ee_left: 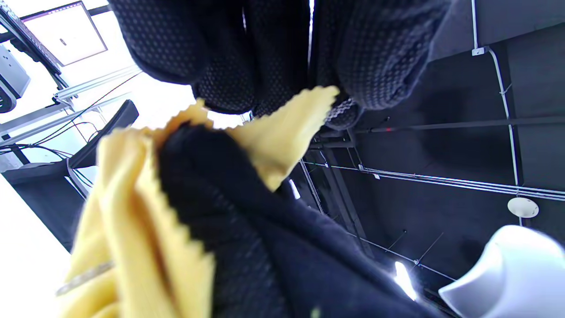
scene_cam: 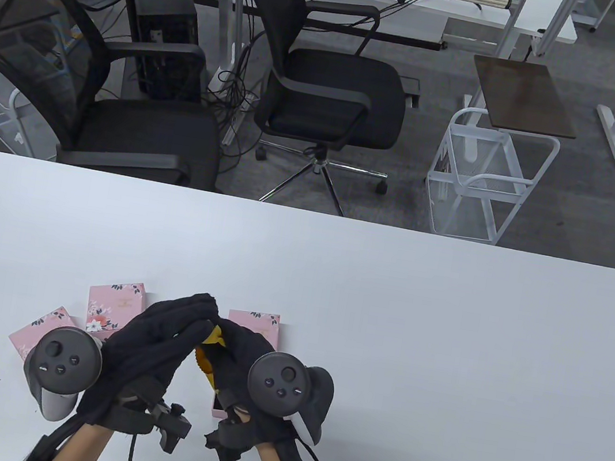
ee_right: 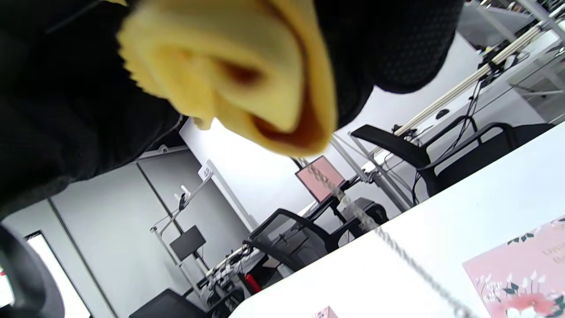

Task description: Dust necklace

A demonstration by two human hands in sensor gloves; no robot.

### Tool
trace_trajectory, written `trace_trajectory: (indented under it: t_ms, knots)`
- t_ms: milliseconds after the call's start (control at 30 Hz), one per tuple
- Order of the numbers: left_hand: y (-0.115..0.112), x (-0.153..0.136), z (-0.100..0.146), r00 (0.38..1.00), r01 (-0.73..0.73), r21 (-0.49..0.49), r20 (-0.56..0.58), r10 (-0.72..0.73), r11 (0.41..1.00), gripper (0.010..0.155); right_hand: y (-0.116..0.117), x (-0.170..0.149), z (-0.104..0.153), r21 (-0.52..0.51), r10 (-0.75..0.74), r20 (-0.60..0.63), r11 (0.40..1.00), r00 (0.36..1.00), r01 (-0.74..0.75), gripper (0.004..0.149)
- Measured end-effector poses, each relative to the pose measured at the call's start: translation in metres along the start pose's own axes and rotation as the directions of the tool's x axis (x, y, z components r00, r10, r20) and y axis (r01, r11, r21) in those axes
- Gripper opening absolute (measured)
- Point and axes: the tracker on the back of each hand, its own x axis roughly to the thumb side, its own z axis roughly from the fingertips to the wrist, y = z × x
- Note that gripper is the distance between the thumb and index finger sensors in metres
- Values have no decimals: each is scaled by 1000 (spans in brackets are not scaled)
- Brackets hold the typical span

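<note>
Wiping is the step in hand: your right hand (scene_cam: 240,360) pinches the yellow cloth (scene_cam: 211,343) around the necklace (ee_right: 397,249), which hangs over the bench (scene_cam: 386,324). Your left hand (scene_cam: 156,341) presses its grip on the cloth's top; next, draw the chain slowly through.

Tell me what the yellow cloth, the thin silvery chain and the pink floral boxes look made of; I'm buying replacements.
Yellow cloth: soft matte woven fabric, likely microfibre, with pinked zigzag edges. Thin silvery chain: fine linked metal, shiny; the alloy cannot be told. Pink floral boxes: probably printed cardboard or paper-wrapped board, smooth flat faces, crisp corners.
</note>
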Motion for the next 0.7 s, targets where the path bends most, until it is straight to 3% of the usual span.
trace_trajectory:
  t_ms: [700]
  knots:
    - [12, 7, 0, 998, -27, 14, 61, 26, 1000, 38, 13, -7, -2, 112, 67, -31, 992, 997, -63, 37]
